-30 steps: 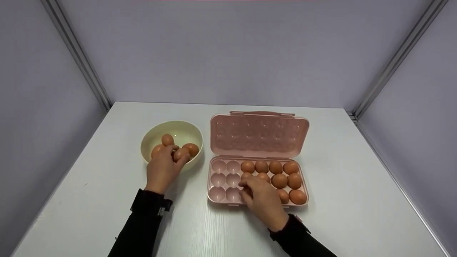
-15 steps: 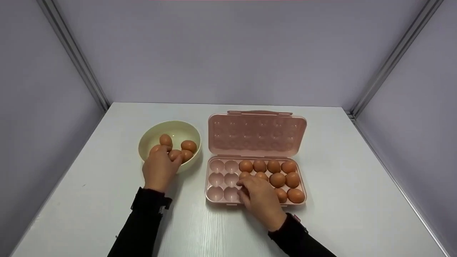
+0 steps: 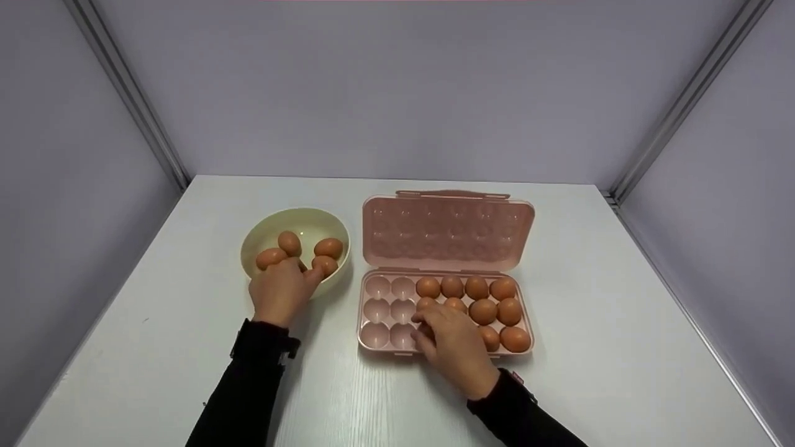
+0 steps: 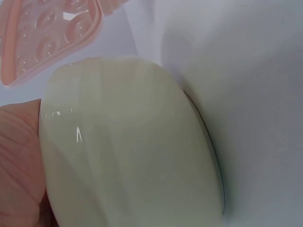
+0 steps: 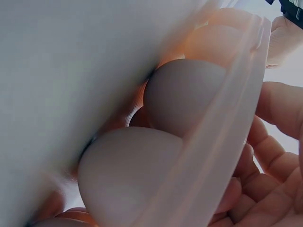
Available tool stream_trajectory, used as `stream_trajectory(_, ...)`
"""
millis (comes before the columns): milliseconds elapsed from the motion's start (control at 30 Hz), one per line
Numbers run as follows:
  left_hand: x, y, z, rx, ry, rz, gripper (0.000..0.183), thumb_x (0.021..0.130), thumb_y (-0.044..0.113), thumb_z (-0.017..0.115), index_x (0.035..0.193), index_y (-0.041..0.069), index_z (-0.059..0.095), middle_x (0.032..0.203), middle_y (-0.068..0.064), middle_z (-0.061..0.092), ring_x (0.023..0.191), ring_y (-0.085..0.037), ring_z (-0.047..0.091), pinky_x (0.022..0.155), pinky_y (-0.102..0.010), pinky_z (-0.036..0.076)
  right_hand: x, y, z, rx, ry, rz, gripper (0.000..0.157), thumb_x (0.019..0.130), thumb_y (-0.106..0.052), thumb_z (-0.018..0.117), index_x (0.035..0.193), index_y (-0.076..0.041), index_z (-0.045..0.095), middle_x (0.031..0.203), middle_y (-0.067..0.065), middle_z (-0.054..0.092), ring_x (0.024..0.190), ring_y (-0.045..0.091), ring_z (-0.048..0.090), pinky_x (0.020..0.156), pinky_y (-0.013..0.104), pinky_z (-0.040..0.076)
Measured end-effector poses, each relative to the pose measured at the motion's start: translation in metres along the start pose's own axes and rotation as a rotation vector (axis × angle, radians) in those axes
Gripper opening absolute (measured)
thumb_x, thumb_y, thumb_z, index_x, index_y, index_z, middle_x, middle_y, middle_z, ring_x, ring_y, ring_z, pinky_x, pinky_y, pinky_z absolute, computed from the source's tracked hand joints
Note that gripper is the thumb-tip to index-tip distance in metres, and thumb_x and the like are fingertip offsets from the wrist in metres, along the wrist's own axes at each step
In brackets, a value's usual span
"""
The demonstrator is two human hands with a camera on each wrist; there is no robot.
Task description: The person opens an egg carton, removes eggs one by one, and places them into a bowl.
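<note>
My left hand (image 3: 282,288) reaches over the near rim of a pale green bowl (image 3: 254,236), its fingertips hidden. Its thumb lies beside a brown egg (image 3: 325,264); other eggs show around the hand. In the left wrist view, the bowl's outer wall (image 4: 132,142) hides most of the hand. My right hand (image 3: 456,351) hovers at the front of the pink egg carton (image 3: 528,310), fingers loosely curled, a gap between thumb and forefinger. It covers part of the front row. In the right wrist view, several eggs sit behind the carton's edge, and nothing shows gripped in the fingers (image 5: 279,101).
The carton's lid (image 3: 447,233) stands raised at the back. Eggs fill its right side, while the two left columns of cups (image 3: 376,310) are bare. White tabletop (image 3: 348,397) surrounds bowl and carton, with grey panels (image 3: 397,93) behind and at both sides.
My left hand has turned and shifted slightly right inside the bowl. One egg that showed between thumb and fingers is now hidden beneath the hand. My right hand has barely moved.
</note>
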State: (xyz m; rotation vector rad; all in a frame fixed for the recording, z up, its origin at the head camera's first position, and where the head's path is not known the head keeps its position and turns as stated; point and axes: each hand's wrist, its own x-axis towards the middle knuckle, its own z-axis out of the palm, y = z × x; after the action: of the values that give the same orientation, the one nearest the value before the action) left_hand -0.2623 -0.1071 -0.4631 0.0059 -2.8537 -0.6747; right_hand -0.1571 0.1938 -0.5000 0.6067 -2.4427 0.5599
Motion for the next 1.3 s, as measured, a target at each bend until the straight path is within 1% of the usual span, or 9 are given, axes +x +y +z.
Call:
stream_trajectory(167, 0.001, 0.001, -0.001, 0.013, -0.034, -0.004, 0.055, 0.103, 0.053, 0.056, 0.062, 0.015, 0.06, 0.058, -0.006, 0.058, 0.061, -0.029, 0.06, 0.053, -0.04, 0.034, -0.001, 0.0, 0.0, -0.003, -0.001, -0.003, 0.027, 0.08, -0.014, 0.09, 0.101, -0.015, 0.073, 0.096, -0.002, 0.076, 0.086, 0.015, 0.069, 0.079, 0.035, 0.057)
stream_trajectory(400, 0.002, 0.001, 0.002, 0.026, -0.057, 0.003, 0.054, 0.105, 0.053, 0.052, 0.072, 0.015, 0.07, 0.071, -0.013, 0.069, 0.07, -0.031, 0.065, 0.058, -0.044, 0.039, 0.0, 0.0, -0.001, -0.017, -0.005, -0.014, 0.028, 0.08, -0.013, 0.089, 0.102, -0.015, 0.072, 0.096, -0.002, 0.076, 0.088, 0.017, 0.07, 0.08, 0.036, 0.057)
stream_trajectory(500, 0.0, 0.0, 0.006, 0.042, -0.017, 0.013, 0.055, 0.106, 0.053, 0.051, 0.071, 0.014, 0.07, 0.073, -0.016, 0.07, 0.07, -0.034, 0.066, 0.058, -0.047, 0.04, 0.0, -0.001, -0.001, -0.026, -0.011, -0.017, 0.027, 0.081, -0.015, 0.089, 0.103, -0.016, 0.072, 0.099, -0.001, 0.077, 0.09, 0.018, 0.07, 0.083, 0.038, 0.057)
stream_trajectory(700, -0.003, -0.001, 0.015, 0.034, 0.135, 0.058, 0.054, 0.106, 0.051, 0.058, 0.072, 0.011, 0.071, 0.071, -0.018, 0.07, 0.071, -0.038, 0.067, 0.061, -0.053, 0.043, 0.001, 0.0, 0.0, -0.038, -0.009, -0.023, 0.027, 0.082, -0.017, 0.089, 0.103, -0.016, 0.072, 0.099, -0.001, 0.077, 0.092, 0.021, 0.069, 0.086, 0.041, 0.055)
stream_trajectory(900, -0.009, 0.005, 0.016, 0.002, 0.224, 0.088, 0.045, 0.102, 0.045, 0.067, 0.09, 0.002, 0.075, 0.087, -0.022, 0.071, 0.084, -0.044, 0.067, 0.072, -0.059, 0.051, 0.001, 0.002, 0.0, -0.049, 0.014, -0.038, 0.03, 0.079, -0.017, 0.091, 0.102, -0.015, 0.072, 0.092, -0.001, 0.075, 0.088, 0.02, 0.067, 0.086, 0.042, 0.054)
stream_trajectory(1000, -0.014, 0.013, 0.016, -0.009, 0.334, 0.174, 0.038, 0.098, 0.038, 0.074, 0.097, 0.001, 0.076, 0.092, -0.02, 0.072, 0.09, -0.043, 0.068, 0.075, -0.058, 0.052, 0.001, 0.003, -0.001, -0.065, 0.023, -0.035, 0.033, 0.077, -0.019, 0.092, 0.101, -0.015, 0.071, 0.091, 0.0, 0.075, 0.089, 0.022, 0.067, 0.085, 0.042, 0.054)
stream_trajectory(1167, -0.029, 0.032, 0.024, -0.063, 0.592, 0.435, 0.02, 0.09, 0.026, 0.083, 0.093, 0.007, 0.074, 0.085, -0.012, 0.072, 0.073, -0.036, 0.065, 0.064, -0.048, 0.05, -0.001, 0.001, -0.001, -0.119, 0.029, -0.017, 0.035, 0.076, -0.023, 0.093, 0.103, -0.016, 0.071, 0.093, 0.0, 0.076, 0.093, 0.025, 0.066, 0.085, 0.042, 0.053)
stream_trajectory(1233, -0.037, 0.041, 0.027, -0.075, 0.625, 0.527, 0.018, 0.089, 0.024, 0.083, 0.093, 0.01, 0.073, 0.084, -0.009, 0.071, 0.072, -0.032, 0.065, 0.065, -0.045, 0.05, -0.002, 0.001, -0.001, -0.142, 0.033, -0.019, 0.036, 0.076, -0.025, 0.093, 0.103, -0.017, 0.071, 0.093, 0.0, 0.076, 0.094, 0.025, 0.066, 0.085, 0.042, 0.053)
stream_trajectory(1300, -0.045, 0.05, 0.027, -0.083, 0.612, 0.598, 0.019, 0.088, 0.024, 0.085, 0.095, 0.01, 0.074, 0.085, -0.006, 0.072, 0.073, -0.029, 0.066, 0.067, -0.042, 0.052, -0.002, 0.001, 0.0, -0.157, 0.04, -0.023, 0.037, 0.076, -0.025, 0.093, 0.104, -0.016, 0.071, 0.094, 0.0, 0.076, 0.094, 0.025, 0.067, 0.085, 0.042, 0.054)
